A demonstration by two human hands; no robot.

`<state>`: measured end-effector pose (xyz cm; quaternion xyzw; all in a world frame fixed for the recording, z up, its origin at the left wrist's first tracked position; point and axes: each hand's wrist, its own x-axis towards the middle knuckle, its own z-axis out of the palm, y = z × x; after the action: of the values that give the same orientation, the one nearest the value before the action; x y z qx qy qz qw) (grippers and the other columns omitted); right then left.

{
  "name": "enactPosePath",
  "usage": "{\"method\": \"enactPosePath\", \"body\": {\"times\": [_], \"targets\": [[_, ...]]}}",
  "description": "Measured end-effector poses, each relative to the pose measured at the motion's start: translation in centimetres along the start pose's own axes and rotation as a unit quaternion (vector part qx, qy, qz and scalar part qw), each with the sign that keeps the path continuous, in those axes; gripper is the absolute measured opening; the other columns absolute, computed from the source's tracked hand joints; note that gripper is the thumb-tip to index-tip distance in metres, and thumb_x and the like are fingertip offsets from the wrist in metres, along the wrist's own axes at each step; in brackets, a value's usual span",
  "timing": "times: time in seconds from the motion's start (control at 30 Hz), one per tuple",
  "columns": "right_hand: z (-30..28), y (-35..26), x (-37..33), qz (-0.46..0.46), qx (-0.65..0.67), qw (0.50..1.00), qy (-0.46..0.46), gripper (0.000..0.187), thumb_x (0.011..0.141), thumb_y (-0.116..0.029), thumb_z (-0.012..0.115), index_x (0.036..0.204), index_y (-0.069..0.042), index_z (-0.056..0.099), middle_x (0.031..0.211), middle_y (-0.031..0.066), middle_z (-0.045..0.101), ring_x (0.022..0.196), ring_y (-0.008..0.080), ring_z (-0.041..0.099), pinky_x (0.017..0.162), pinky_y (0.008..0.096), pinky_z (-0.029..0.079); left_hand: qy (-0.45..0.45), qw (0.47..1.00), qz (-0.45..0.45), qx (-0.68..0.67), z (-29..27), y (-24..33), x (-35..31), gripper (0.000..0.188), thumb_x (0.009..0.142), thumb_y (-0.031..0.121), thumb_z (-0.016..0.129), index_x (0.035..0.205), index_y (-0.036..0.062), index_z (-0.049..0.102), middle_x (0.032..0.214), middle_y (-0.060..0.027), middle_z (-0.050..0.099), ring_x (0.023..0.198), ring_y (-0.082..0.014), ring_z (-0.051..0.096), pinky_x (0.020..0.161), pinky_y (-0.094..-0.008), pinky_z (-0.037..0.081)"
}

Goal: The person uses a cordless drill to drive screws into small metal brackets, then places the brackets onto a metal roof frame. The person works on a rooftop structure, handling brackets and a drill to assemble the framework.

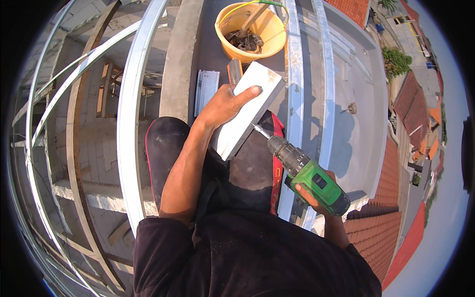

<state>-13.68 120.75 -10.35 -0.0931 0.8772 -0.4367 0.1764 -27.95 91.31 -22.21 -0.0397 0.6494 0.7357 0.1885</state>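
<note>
A white rectangular block-like piece (246,112) with a greyer side face lies slanted over my thighs. My left hand (222,105) grips it from its left side, the thumb stretched across the white top face. In my right hand (310,196) is a green and black cordless drill (319,183), its chuck pointing up and to the left. The silver driver bit (261,130) ends at the right side of the white piece; whether it touches, I cannot tell. Most of the right hand's fingers are hidden behind the drill's body.
Ahead stands an orange-yellow bucket (225,42) with dark scraps and a wooden handle inside. Silver metal beams (295,79) run along my right, another beam (132,99) along my left. A deep drop with unfinished block walls lies left; a grey ledge (363,148) and tiled roofs lie right.
</note>
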Motion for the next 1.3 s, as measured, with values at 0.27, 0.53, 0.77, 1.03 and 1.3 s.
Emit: {"method": "enactPosePath", "body": {"times": [0.27, 0.53, 0.77, 1.03, 1.3], "targets": [[0.0, 0.0, -0.2, -0.017, -0.012, 1.0, 0.017, 0.039, 0.085, -0.009, 0.081, 0.12, -0.003, 0.067, 0.087, 0.0044, 0.074, 0.076, 0.011, 0.071, 0.07, 0.0278, 0.055, -0.001, 1.0, -0.009, 0.01, 0.2, 0.0, 0.2, 0.094, 0.085, 0.071, 0.075, 0.118, -0.0159, 0.067, 0.095, -0.0229, 0.073, 0.087, -0.0258, 0.074, 0.074, -0.0339, 0.06], [-1.5, 0.4, -0.6, -0.007, -0.054, 0.999, 0.0, 0.038, 0.084, -0.012, 0.083, 0.118, -0.003, 0.067, 0.089, 0.0046, 0.075, 0.076, 0.0119, 0.07, 0.07, 0.0288, 0.055, -0.001, 0.999, -0.023, 0.039, 0.0, 0.5, 0.1, 0.095, 0.084, 0.074, 0.073, 0.116, -0.016, 0.068, 0.091, -0.0248, 0.073, 0.085, -0.0286, 0.075, 0.072, -0.0347, 0.061], [-3.1, 1.3, -1.8, 0.117, 0.147, 0.976, -0.11, 0.037, 0.086, -0.022, 0.086, 0.115, -0.006, 0.072, 0.096, 0.0071, 0.075, 0.091, 0.0137, 0.071, 0.082, 0.0335, 0.057, 0.06, 0.998, 0.01, 0.028, -0.6, -0.2, 0.3, 0.091, 0.086, 0.072, 0.073, 0.113, -0.015, 0.07, 0.086, -0.0247, 0.073, 0.077, -0.0269, 0.075, 0.066, -0.0342, 0.06], [3.5, 2.3, 2.6, 0.041, 0.023, 0.917, -0.397, 0.057, 0.088, -0.046, 0.082, 0.132, -0.012, 0.068, 0.115, 0.0091, 0.075, 0.107, 0.0265, 0.07, 0.096, 0.0393, 0.055, 0.261, 0.954, 0.054, -0.14, -4.3, 4.3, -2.0, 0.089, 0.097, 0.074, 0.052, 0.132, -0.007, 0.06, 0.101, -0.0139, 0.07, 0.088, -0.0197, 0.071, 0.077, -0.0328, 0.059], [6.3, -4.9, 4.6, -0.003, -0.215, 0.864, -0.455, 0.058, 0.094, -0.053, 0.065, 0.112, 0.002, 0.067, 0.087, 0.0242, 0.072, 0.085, 0.0428, 0.072, 0.079, 0.0499, 0.055, 0.269, 0.924, 0.003, -0.271, -3.5, 3.6, -1.2, 0.096, 0.093, 0.081, 0.052, 0.126, -0.0086, 0.06, 0.103, -0.0181, 0.069, 0.096, -0.0236, 0.072, 0.08, -0.0369, 0.062]]}}
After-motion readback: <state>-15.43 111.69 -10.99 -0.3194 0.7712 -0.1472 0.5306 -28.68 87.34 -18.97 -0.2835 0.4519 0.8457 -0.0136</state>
